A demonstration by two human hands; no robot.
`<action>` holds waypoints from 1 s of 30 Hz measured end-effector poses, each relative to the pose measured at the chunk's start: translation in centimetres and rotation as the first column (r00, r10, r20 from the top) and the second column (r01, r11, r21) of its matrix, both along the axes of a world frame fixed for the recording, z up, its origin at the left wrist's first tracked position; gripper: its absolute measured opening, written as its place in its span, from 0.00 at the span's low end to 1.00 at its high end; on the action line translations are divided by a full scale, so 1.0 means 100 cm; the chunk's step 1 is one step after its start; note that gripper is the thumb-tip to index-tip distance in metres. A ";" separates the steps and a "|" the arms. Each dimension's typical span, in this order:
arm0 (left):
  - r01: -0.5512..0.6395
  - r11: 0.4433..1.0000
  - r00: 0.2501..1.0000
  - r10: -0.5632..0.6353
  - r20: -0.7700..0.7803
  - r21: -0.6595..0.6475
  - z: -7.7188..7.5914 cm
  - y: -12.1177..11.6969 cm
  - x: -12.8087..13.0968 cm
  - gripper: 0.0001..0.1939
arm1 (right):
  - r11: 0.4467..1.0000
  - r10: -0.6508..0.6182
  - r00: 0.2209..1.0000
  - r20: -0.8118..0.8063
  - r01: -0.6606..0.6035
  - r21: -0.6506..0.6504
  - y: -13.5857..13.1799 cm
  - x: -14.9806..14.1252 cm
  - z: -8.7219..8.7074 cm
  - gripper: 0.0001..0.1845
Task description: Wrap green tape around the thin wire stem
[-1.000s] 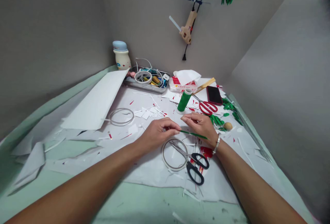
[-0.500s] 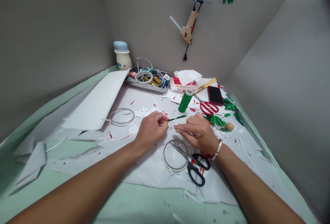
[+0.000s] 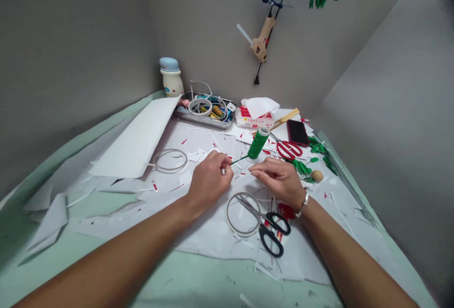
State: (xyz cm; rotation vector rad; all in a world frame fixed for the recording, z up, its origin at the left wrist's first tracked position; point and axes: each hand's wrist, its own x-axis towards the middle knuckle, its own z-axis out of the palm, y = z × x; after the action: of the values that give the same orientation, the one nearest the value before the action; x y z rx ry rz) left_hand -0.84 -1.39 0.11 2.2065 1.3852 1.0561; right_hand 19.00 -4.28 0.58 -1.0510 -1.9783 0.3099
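My left hand [image 3: 212,175] is closed in a pinch on one end of a thin dark-green strip [image 3: 240,160], which points right toward the spool. A spool of green thread [image 3: 258,144] leans to the right just beyond the strip's far end. To the right, my right hand [image 3: 278,179] has its thumb and fingers pressed together; whatever lies between them, if anything, is too fine to make out. Below the hands, black-handled scissors [image 3: 263,220] lie partly open across a pale ring [image 3: 227,213]. Green leaf shapes [image 3: 301,168] and a round wooden bead [image 3: 317,175] lie beyond my right hand.
At the back are a metal tray [image 3: 209,121] of supplies, a tissue pack [image 3: 253,118], red-handled scissors [image 3: 289,150] and a phone [image 3: 297,133]. White card [image 3: 136,140] and a coiled ring [image 3: 170,161] lie left. A glue gun [image 3: 261,43] hangs on the wall.
The thread spool has tipped from nearly upright to a stronger rightward lean. My right hand has moved slightly right, away from my left, which keeps its pinch on the green strip.
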 end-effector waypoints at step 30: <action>0.076 0.987 0.993 -0.061 0.105 -0.142 -0.006 0.008 -0.001 0.07 | 0.961 -0.184 0.894 0.409 0.076 0.267 0.003 -0.005 -0.002 0.11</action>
State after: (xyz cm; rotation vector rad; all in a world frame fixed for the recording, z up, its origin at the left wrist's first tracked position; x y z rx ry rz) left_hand -0.94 -0.59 -0.54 2.0525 1.2908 0.9949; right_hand 18.45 -3.98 0.38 -1.1543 -2.2465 -0.2630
